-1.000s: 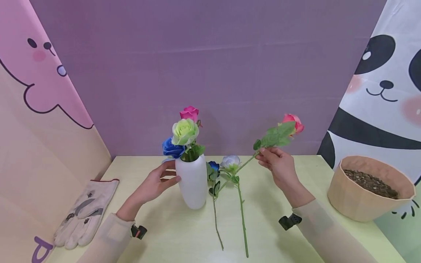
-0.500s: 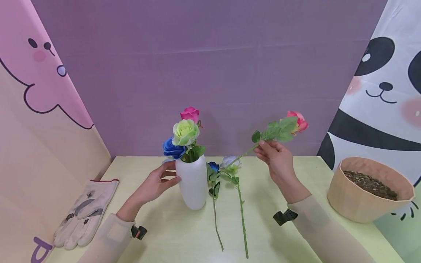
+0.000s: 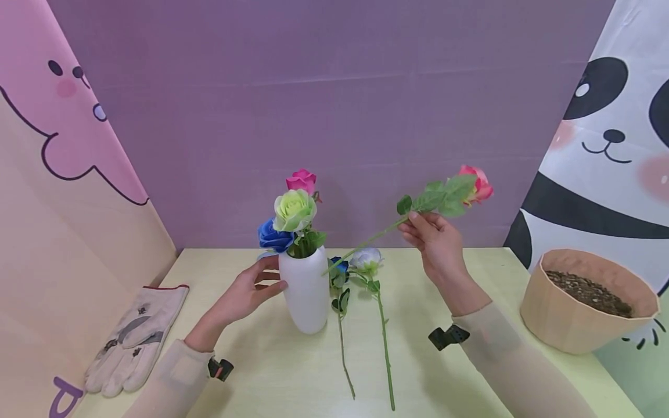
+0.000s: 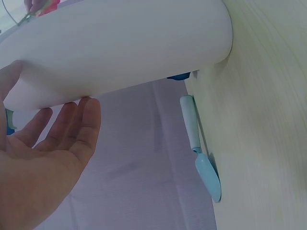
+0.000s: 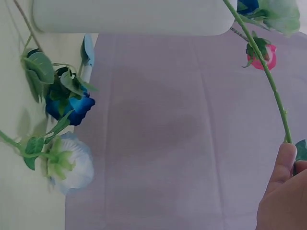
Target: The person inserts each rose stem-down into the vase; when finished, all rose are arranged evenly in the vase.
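Observation:
A white vase (image 3: 305, 293) stands upright on the table, holding a blue rose (image 3: 274, 237), a pale green rose (image 3: 294, 210) and a pink rose (image 3: 301, 181). My left hand (image 3: 256, 290) grips its left side, thumb and fingers about the wall, as the left wrist view (image 4: 57, 143) also shows. Up at the right, my right hand (image 3: 436, 247) pinches the stem of a coral-pink rose (image 3: 477, 184). That stem slants down to the left, its lower end near the vase's rim. In the right wrist view the green stem (image 5: 268, 79) passes from the fingertips toward the vase.
Right of the vase lie a white rose (image 3: 366, 259) and another blue rose (image 3: 340, 266), stems toward me. A pair of gloves (image 3: 138, 339) is at the left. A soil-filled pot (image 3: 569, 316) stands right. Behind the vase lies a light-blue trowel (image 4: 204, 163).
My right hand has risen slightly and moved left with the coral-pink rose; its stem end now reaches the vase's upper right side. The left hand and vase have stayed put.

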`<state>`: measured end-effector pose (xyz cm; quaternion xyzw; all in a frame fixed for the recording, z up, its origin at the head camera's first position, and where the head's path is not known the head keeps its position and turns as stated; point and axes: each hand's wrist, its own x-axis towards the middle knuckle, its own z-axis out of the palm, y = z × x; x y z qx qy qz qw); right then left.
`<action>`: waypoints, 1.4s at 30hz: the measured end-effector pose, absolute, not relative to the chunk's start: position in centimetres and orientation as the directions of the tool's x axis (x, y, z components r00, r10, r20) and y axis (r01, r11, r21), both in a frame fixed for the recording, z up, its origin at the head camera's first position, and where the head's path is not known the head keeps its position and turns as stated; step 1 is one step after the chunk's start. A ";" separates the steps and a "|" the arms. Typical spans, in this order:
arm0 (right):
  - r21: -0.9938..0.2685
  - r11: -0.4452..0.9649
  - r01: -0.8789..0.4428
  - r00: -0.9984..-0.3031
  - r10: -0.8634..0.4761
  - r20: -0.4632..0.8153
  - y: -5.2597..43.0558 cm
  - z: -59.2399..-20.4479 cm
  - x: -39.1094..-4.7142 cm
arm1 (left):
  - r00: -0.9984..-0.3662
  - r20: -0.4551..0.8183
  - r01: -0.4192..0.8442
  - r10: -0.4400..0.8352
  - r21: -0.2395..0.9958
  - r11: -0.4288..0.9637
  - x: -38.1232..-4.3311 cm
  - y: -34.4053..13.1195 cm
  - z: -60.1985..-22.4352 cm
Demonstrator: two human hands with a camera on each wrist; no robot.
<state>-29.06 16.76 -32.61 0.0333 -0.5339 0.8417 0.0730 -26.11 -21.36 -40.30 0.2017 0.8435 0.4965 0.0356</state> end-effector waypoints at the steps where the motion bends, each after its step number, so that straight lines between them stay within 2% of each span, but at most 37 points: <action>1: -0.890 -0.426 -0.161 -0.987 0.085 0.138 16.7 -32.5 -29.0 | -0.917 0.139 0.303 0.374 0.852 0.426 -26.1 -21.4 -40.3; 12: -0.846 -0.499 -0.188 -0.982 0.100 0.159 15.6 -31.2 -28.8 | -0.916 0.141 0.307 0.376 0.851 0.427 -26.0 -21.4 -40.3; 22: -0.796 -0.543 -0.265 -0.964 0.178 0.199 14.7 -30.9 -28.9 | -0.920 0.132 0.299 0.368 0.845 0.443 -26.0 -21.4 -40.3; 29: -0.848 -0.423 -0.320 -0.945 0.211 0.251 13.3 -30.8 -29.1 | -0.920 0.131 0.298 0.369 0.845 0.443 -26.0 -21.4 -40.2; 42: -0.902 -0.311 -0.300 -0.954 0.121 0.276 10.4 -31.5 -29.1 | -0.914 0.147 0.313 0.377 0.848 0.427 -26.0 -21.3 -40.4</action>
